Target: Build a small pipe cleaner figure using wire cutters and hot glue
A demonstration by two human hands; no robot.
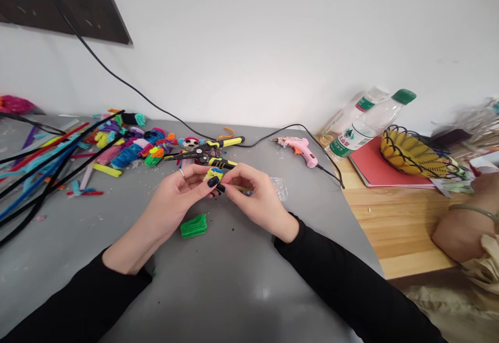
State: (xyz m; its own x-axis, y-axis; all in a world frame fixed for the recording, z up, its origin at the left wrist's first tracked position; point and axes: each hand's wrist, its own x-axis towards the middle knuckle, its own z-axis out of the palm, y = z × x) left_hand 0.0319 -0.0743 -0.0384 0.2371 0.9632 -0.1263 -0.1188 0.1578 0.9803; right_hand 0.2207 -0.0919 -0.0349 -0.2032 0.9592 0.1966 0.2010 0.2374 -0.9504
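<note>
Between the fingertips of my left hand (177,193) is a small yellow and blue fuzzy pipe-cleaner piece (214,174). The thumb and fingers of my right hand (257,195) are pinched together at its right side, and what they grip is mostly hidden. A green block of folded pipe cleaner (194,226) lies on the grey table below my left hand. Just beyond my fingers rest wire-stripper pliers (202,152) with yellow and black handles. Behind them sits a small panda-like fuzzy figure (191,144), partly covered.
Loose pipe cleaners (47,166) and several coloured fuzzy bundles (132,148) spread over the left. A pink glue gun (302,149) with a black cord lies back right. Plastic bottles (353,134) and a yellow basket (413,153) stand farther right, near another person's arm (460,223).
</note>
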